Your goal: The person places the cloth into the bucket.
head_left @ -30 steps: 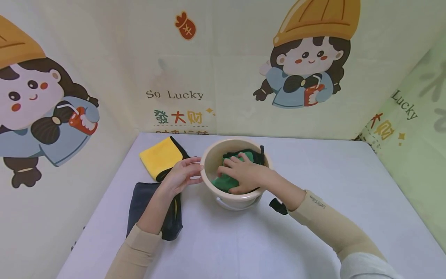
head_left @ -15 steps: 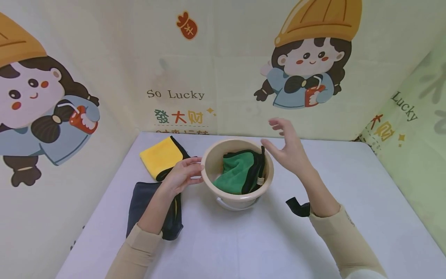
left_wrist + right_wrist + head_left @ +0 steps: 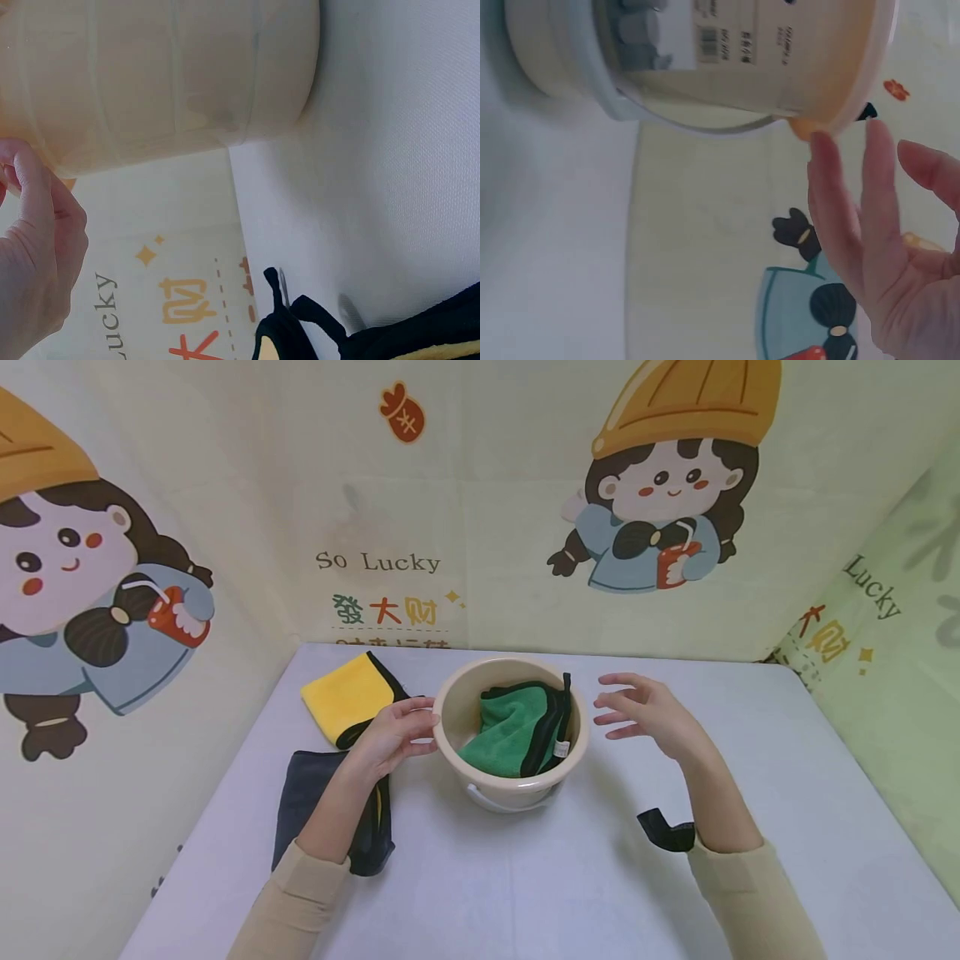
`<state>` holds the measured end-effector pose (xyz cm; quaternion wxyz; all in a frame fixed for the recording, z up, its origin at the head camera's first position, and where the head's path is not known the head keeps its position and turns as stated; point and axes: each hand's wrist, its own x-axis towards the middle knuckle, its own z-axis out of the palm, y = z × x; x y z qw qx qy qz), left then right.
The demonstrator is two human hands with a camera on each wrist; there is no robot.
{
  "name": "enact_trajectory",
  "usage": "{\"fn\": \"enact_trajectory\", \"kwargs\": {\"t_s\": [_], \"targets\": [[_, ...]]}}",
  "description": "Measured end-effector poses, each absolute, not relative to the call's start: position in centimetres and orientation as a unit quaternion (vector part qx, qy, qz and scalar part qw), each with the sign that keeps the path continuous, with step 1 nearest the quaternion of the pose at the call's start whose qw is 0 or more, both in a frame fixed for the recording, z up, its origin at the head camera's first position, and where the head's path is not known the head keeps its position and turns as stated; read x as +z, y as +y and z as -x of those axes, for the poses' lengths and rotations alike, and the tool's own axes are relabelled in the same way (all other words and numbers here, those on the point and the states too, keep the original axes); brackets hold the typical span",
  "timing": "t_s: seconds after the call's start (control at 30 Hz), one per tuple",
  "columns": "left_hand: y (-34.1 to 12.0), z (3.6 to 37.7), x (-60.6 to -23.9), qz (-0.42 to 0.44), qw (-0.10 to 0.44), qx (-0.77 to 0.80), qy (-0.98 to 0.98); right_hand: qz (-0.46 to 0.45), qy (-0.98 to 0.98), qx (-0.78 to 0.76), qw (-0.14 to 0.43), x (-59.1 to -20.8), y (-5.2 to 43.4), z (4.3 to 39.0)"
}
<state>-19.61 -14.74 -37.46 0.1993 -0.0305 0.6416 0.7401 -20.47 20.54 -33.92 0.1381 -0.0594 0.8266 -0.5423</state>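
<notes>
A beige plastic bucket (image 3: 512, 787) stands in the middle of the white table (image 3: 525, 893). Inside it lies a green cloth (image 3: 510, 731) with black trim. My left hand (image 3: 423, 732) holds the bucket's left wall, thumb up near the rim; in the left wrist view the fingers (image 3: 37, 225) lie beside the bucket (image 3: 165, 75). My right hand (image 3: 611, 706) hovers just right of the bucket, fingers spread and holding nothing. The right wrist view shows those fingers (image 3: 870, 217) straight, close to the bucket's rim (image 3: 840, 112).
A yellow cloth (image 3: 347, 697) with a black edge lies at the back left of the bucket. A dark grey cloth (image 3: 303, 797) lies under my left forearm. Printed cartoon walls (image 3: 465, 510) close the table in at the back and on both sides.
My right hand came out of the bucket, leaving the green cloth inside, rose, then dropped to hover at the bucket's right. The left hand stayed on the bucket.
</notes>
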Motion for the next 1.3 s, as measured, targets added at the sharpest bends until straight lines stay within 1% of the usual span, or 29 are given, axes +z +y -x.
{"fn": "enact_trajectory", "kwargs": {"t_s": [0.13, 0.23, 0.53, 0.67, 0.77, 0.97, 1.13, 1.2, 1.3], "targets": [[-14.8, 19.6, -37.5, 0.030, 0.200, 0.743, 0.638, 0.042, 0.797, -0.576, 0.177, -35.0, 20.1, 20.5], [-14.9, 19.7, -37.6, 0.032, 0.200, 0.742, 0.639, 0.031, 0.779, -0.596, 0.190, -35.5, 19.8, 20.4], [-14.9, 19.7, -37.4, 0.031, 0.199, 0.731, 0.652, 0.018, 0.760, -0.624, 0.181, -36.1, 19.1, 20.3], [-14.8, 19.5, -37.4, 0.026, 0.173, 0.692, 0.700, 0.015, 0.756, -0.631, 0.176, -36.2, 19.1, 20.3], [-14.7, 19.0, -37.4, 0.003, 0.117, 0.616, 0.779, 0.016, 0.754, -0.633, 0.176, -36.3, 19.1, 20.3], [-15.2, 17.0, -37.2, -0.061, -0.039, 0.443, 0.894, 0.014, 0.753, -0.635, 0.174, -36.4, 19.0, 20.3], [-16.7, 15.2, -37.8, -0.114, -0.147, 0.238, 0.953, 0.008, 0.748, -0.640, 0.175, -36.4, 19.0, 20.3], [-17.6, 14.5, -38.3, -0.127, -0.184, 0.163, 0.961, 0.006, 0.746, -0.642, 0.178, -36.4, 19.0, 20.3], [-19.0, 13.4, -39.3, -0.138, -0.215, 0.101, 0.962, 0.004, 0.745, -0.643, 0.179, -36.4, 19.1, 20.2]]}}
